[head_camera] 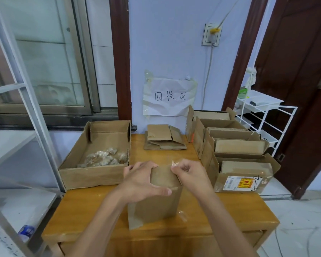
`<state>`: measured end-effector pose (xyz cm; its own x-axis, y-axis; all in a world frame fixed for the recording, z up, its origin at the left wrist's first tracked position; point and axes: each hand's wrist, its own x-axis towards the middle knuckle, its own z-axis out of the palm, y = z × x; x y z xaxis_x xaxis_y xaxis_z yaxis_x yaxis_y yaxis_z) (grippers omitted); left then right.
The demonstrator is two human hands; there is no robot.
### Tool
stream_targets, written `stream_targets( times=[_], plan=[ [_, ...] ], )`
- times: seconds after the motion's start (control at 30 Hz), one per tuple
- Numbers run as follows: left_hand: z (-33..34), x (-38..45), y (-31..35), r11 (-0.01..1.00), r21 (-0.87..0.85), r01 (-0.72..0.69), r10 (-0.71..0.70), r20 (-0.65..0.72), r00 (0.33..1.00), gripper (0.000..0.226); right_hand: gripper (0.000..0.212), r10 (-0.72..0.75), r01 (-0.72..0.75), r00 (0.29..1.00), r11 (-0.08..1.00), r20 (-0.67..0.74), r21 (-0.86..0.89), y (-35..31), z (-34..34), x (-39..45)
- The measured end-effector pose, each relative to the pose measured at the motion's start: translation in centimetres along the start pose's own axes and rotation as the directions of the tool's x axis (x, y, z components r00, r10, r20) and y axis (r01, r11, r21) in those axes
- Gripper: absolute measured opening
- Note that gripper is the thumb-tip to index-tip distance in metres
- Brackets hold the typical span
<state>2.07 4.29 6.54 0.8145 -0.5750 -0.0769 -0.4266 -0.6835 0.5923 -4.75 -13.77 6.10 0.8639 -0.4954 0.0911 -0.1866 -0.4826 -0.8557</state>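
Observation:
A small brown cardboard box (156, 204) stands on the wooden table (93, 216) right in front of me. My left hand (143, 180) grips its top left side, fingers over the far edge and thumb across the front. My right hand (189, 173) pinches a strip of clear tape (174, 164) that is lifted off the box's top right edge. More clear tape (183, 215) hangs loose at the box's lower right side.
An open carton (78, 173) with crumpled tape scraps (104, 158) sits at the left. Flattened cardboard (164, 139) lies at the back by a paper wall sign (170, 97). Several open boxes (235, 151) crowd the right side. A white wire rack (263, 112) stands beyond them.

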Motion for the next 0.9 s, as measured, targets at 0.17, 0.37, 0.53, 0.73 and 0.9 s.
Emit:
stream_targets(
  times=[0.17, 0.37, 0.53, 0.73, 0.9],
  plan=[
    [-0.1, 0.4, -0.3, 1.0, -0.002, 0.017, -0.017, 0.027, 0.999, 0.1, 0.039, 0.105, -0.103, 0.994, 0.977, -0.002, 0.189, 0.3, 0.0, 0.1],
    [0.1, 0.3, -0.3, 1.0, -0.008, 0.02, -0.02, 0.022, 1.0, 0.098, 0.016, 0.389, -0.333, 0.917, 0.631, 0.086, 0.701, 1.3, 1.8, -2.3],
    [0.1, 0.1, -0.1, 1.0, -0.015, 0.026, -0.026, 0.0, 1.0, 0.083, 0.032, 0.435, -0.304, 0.897, 0.49, 0.074, 0.817, 1.7, 3.0, -4.0],
    [-1.5, -0.3, 1.7, 0.982, 0.186, 0.013, -0.034, 0.107, 0.994, 0.08, 0.039, 0.306, -0.348, 0.936, 0.73, 0.175, 0.588, 1.8, 0.9, -4.4],
    [0.0, 0.5, 5.3, 0.822, 0.559, -0.113, 0.005, 0.191, 0.982, 0.113, 0.026, 0.235, -0.264, 0.963, 0.719, 0.132, 0.643, 2.8, 1.5, -5.1]
  ],
)
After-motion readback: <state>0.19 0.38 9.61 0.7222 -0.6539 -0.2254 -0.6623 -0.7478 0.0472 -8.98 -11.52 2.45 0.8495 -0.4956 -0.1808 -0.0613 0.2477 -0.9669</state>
